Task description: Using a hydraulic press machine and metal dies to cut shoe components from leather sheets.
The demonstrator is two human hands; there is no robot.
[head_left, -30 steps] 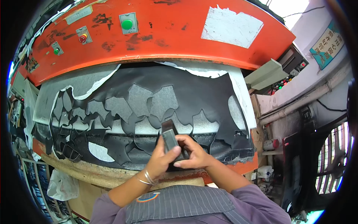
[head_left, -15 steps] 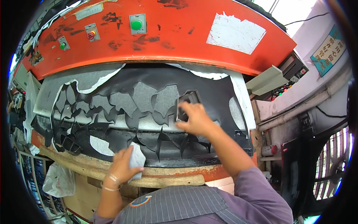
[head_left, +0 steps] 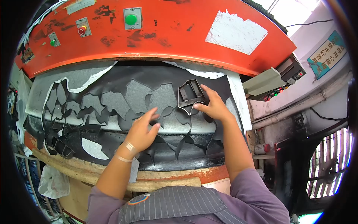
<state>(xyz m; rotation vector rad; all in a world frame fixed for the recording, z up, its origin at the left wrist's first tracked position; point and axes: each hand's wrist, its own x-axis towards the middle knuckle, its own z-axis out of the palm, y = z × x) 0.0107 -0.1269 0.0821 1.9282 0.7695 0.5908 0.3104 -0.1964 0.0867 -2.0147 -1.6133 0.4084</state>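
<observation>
A metal cutting die (head_left: 185, 100) with a many-sided outline and inner cross bars stands on the black sheet of material (head_left: 143, 71). My right hand (head_left: 214, 106) grips its right side, thumb at the near edge and fingers along the far right edge. Holding nothing, my left hand (head_left: 142, 131) hovers over the cut part of the sheet with its fingers apart. Cut-out shapes in the sheet show the grey board (head_left: 140, 96) beneath. A light-grey piece (head_left: 134, 171) lies by the front ledge, partly hidden by my left forearm.
Across the back runs the orange machine beam (head_left: 164, 41) with a large green button (head_left: 131, 19) and a red knob (head_left: 82, 30). Another cutting die (head_left: 61, 146) sits at the left front, near a pale cut piece (head_left: 94, 148). Curled black strips hang over the front edge.
My left hand has let go of the light-grey piece at the ledge and moved up and right over the sheet. My right hand has shifted to the die's right side; the die is turned.
</observation>
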